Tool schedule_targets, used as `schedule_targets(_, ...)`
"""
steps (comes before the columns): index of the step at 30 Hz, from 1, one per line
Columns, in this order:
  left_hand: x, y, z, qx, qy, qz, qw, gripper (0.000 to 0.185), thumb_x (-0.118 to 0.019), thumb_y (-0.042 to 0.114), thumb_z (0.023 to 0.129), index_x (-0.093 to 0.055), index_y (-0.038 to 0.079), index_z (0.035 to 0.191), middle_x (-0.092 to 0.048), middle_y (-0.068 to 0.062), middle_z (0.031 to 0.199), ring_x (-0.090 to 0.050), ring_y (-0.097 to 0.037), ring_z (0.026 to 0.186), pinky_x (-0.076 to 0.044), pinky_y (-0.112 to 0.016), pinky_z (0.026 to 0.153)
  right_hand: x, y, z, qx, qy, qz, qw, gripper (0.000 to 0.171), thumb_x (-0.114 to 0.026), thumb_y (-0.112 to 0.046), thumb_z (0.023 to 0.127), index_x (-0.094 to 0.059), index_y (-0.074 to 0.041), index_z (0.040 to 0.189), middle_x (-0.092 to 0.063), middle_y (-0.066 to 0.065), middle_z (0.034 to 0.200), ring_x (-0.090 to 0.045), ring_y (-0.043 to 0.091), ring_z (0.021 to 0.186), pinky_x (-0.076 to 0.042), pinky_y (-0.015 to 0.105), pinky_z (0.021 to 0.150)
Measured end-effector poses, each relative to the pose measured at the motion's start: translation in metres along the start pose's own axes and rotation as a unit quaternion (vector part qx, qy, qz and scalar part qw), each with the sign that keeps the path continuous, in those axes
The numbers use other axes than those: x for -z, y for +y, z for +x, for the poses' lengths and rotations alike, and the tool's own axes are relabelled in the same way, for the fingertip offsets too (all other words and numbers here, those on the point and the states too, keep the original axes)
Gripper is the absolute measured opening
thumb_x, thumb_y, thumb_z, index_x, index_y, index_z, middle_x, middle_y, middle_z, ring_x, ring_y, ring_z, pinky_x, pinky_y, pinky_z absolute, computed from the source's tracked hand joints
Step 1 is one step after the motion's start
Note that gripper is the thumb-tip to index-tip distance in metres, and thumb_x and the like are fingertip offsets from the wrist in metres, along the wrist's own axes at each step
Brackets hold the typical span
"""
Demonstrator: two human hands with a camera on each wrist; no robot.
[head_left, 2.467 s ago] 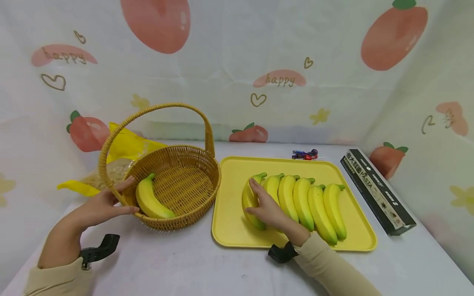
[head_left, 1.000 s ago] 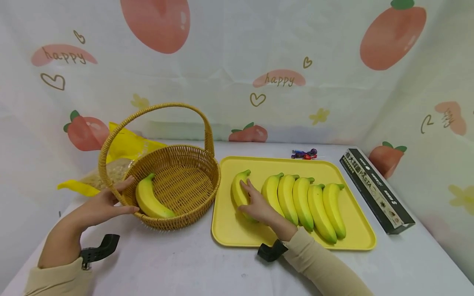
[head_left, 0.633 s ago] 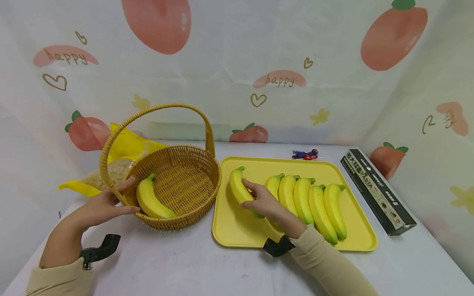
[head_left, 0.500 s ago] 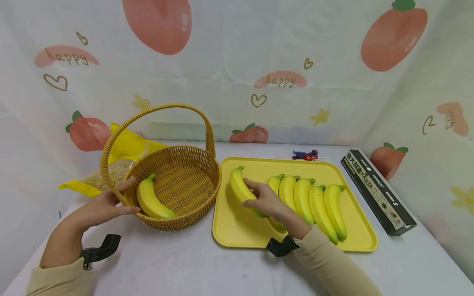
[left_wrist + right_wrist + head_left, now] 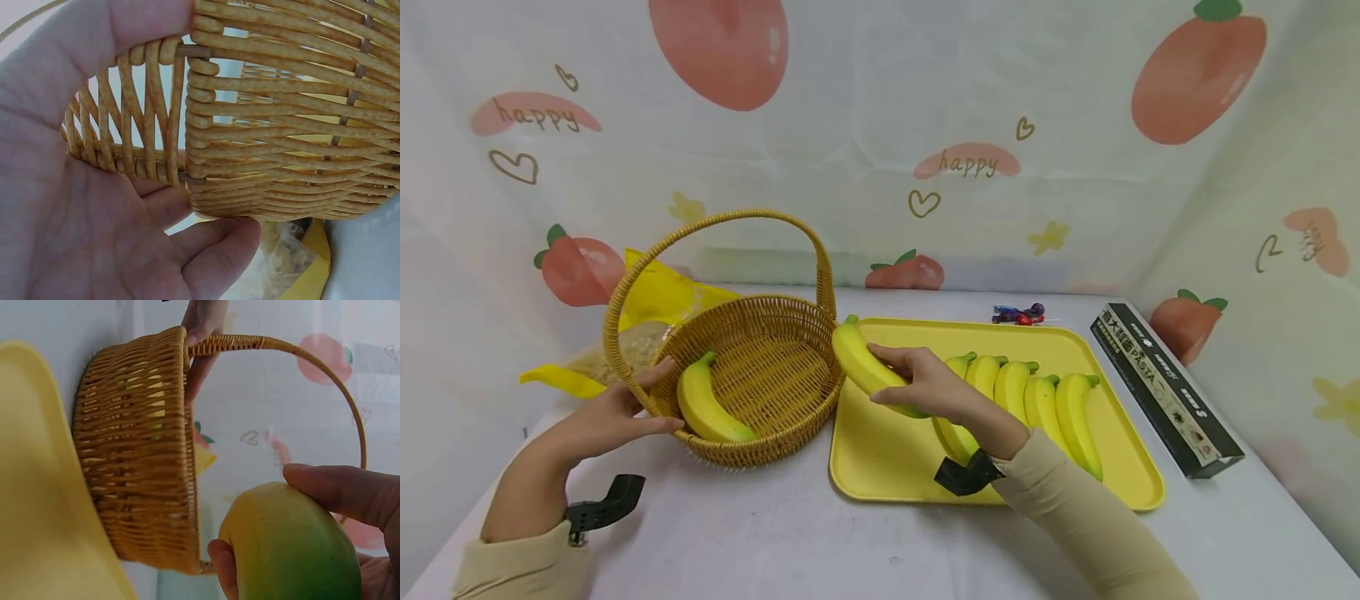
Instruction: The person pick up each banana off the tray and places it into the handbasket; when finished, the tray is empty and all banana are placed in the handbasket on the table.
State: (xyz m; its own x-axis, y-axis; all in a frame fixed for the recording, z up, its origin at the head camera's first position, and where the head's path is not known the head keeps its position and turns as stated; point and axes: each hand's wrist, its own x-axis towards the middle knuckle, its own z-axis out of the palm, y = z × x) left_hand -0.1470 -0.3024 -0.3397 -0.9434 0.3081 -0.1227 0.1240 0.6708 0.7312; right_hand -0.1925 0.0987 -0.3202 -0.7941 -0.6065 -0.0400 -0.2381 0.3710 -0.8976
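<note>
My right hand [image 5: 901,379] grips a yellow banana [image 5: 857,360] and holds it in the air over the left edge of the yellow tray [image 5: 880,454], its green tip beside the rim of the wicker basket [image 5: 752,302]. The right wrist view shows that banana [image 5: 287,550] between my fingers [image 5: 344,487], with the basket [image 5: 144,444] just beyond. My left hand [image 5: 647,400] clasps the basket's left wall, thumb at the rim. The left wrist view shows its palm [image 5: 81,206] against the weave [image 5: 281,125]. One banana [image 5: 707,408] lies inside the basket. Several bananas [image 5: 1045,408] lie side by side on the tray.
A dark pasta box [image 5: 1161,387] lies right of the tray. Small wrapped sweets [image 5: 1017,313] sit behind the tray. A yellow bag [image 5: 655,300] lies behind the basket on the left. A fruit-print cloth hangs close behind and at both sides.
My right hand slid the leftmost banana away from the row, gripped it, lifted it off the tray and carried it left toward the basket. The left hand and basket have stayed put.
</note>
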Motion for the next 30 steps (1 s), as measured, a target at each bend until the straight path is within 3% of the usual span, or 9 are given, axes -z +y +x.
schedule_targets(6,0.0,0.002,0.001,-0.001,0.002,0.005,1.0,0.09,-0.067,0.022,0.085,-0.008,-0.003,0.147,-0.008,-0.031,0.152,-0.024,-0.059,0.128,-0.03,-0.068,0.097,-0.004,-0.019,0.018,0.02,-0.038,-0.035,0.998,0.067,-0.066,-0.009,0.084,-0.034,-0.004,0.143,-0.054,0.016,0.132,-0.054,0.01,0.083,-0.046,0.018,0.067)
schedule_targets(13,0.001,0.002,0.001,-0.004,0.006,0.005,1.0,0.089,-0.068,0.022,0.084,-0.009,-0.003,0.147,-0.009,-0.031,0.152,-0.024,-0.059,0.128,-0.029,-0.067,0.098,-0.01,-0.03,0.041,0.019,-0.059,-0.042,0.997,0.068,-0.067,-0.009,0.083,-0.035,-0.007,0.143,-0.06,0.012,0.107,-0.05,0.01,0.072,-0.043,0.019,0.061)
schedule_targets(19,0.001,0.003,0.001,0.0,0.008,0.002,1.0,0.089,-0.068,0.022,0.084,-0.01,-0.002,0.147,-0.01,-0.031,0.151,-0.023,-0.059,0.128,-0.029,-0.067,0.097,-0.016,-0.031,0.057,0.013,-0.063,-0.039,0.997,0.068,-0.069,-0.008,0.082,-0.036,-0.006,0.142,-0.062,0.011,0.11,-0.05,0.011,0.075,-0.044,0.018,0.063)
schedule_targets(25,-0.003,0.0,-0.001,0.01,0.007,0.005,0.9999,0.089,-0.068,0.023,0.084,-0.01,-0.001,0.148,-0.012,-0.031,0.151,-0.023,-0.059,0.128,-0.031,-0.068,0.097,-0.023,-0.031,0.069,0.0,-0.058,-0.041,0.997,0.067,-0.069,-0.01,0.082,-0.038,-0.008,0.142,-0.062,0.008,0.1,-0.049,0.011,0.075,-0.042,0.018,0.062)
schedule_targets(30,-0.002,0.0,-0.001,-0.001,0.007,0.001,1.0,0.089,-0.068,0.022,0.084,-0.01,-0.003,0.147,-0.011,-0.031,0.151,-0.022,-0.06,0.128,-0.029,-0.069,0.097,-0.026,-0.033,0.08,-0.008,-0.052,-0.048,0.997,0.067,-0.069,-0.013,0.082,-0.039,-0.01,0.141,-0.064,0.009,0.109,-0.051,0.011,0.076,-0.044,0.019,0.062)
